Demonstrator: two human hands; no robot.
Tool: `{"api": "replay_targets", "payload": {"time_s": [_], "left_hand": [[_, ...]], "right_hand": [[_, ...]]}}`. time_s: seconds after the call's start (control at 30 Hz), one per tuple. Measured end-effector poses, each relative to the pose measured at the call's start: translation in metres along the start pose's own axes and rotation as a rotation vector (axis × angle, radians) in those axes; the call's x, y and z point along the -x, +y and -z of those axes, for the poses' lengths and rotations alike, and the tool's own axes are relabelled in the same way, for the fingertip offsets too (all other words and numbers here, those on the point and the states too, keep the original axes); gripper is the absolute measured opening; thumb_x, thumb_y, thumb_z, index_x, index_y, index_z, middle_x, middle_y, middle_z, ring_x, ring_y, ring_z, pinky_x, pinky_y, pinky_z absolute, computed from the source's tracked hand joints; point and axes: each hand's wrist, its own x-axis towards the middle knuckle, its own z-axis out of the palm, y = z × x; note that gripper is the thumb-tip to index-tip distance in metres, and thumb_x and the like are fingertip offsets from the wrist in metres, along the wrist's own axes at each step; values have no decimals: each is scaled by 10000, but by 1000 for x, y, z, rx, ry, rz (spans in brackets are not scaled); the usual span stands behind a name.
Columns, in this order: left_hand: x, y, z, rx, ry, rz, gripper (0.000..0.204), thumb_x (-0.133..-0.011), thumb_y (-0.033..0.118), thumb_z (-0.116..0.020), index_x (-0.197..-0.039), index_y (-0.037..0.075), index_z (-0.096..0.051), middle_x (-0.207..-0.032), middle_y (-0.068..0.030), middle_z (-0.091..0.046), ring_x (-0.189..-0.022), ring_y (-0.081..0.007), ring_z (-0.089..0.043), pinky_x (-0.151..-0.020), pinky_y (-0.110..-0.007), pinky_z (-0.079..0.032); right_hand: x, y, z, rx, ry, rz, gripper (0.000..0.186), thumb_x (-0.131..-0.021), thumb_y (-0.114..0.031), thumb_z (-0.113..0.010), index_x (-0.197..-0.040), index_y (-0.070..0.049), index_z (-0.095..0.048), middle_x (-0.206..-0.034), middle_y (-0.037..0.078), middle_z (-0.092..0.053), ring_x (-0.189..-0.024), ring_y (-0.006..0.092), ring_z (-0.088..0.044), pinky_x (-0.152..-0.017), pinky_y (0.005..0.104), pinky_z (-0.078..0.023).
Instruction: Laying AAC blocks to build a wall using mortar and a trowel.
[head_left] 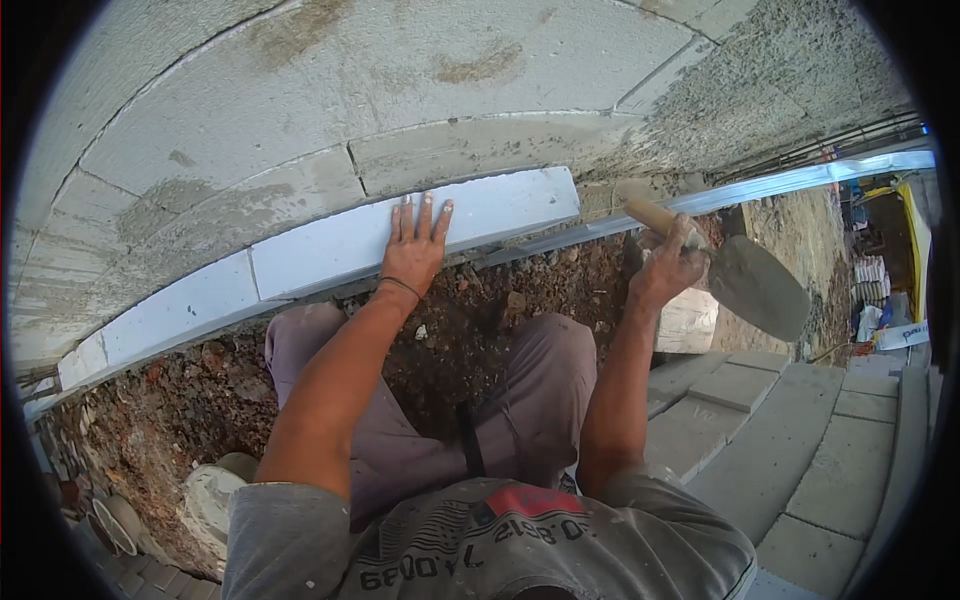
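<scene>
My left hand (412, 248) lies flat with its fingers spread on top of a long white block (510, 205), which sits in a low row along the foot of the wall. Another white block (190, 302) adjoins it on the left, with a thin joint between them. In my right hand (668, 265) is a trowel (760, 290), gripped by its wooden handle. Its grey blade points out to the right, held up away from the blocks.
A grey block wall (330, 80) rises in front. A silvery metal strip (790, 185) runs off right from the row's end. Rough brown soil (200, 400) lies below. Grey blocks (810, 440) are stacked at the right; a mortar-smeared bucket (208, 500) stands lower left.
</scene>
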Motion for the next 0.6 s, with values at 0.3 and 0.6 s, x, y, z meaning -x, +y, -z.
{"api": "replay_targets", "payload": {"time_s": [0.3,0.6], "left_hand": [[2,-8,2,10,-60,17,702,-924,73,-541,-1581,126,-298,-1574,-236,-345,-1413,-486,-364,-1191,-575,-278],[1,1,-5,-12,-23,-9,688,-931,93,-539,-1577,119,-305,-1563,-234,-366,-1408,-477,-379,-1186,-569,-292]], "right_hand": [[-24,61,-74,323,-91,446,305,-929,-239,-731,-943,54,-650,-796,189,-701,-635,260,-687,-574,347,-537],[-23,93,-75,318,-334,343,288,-916,-171,-739,-1052,59,-632,-851,121,-700,-728,200,-683,-640,343,-553]]}}
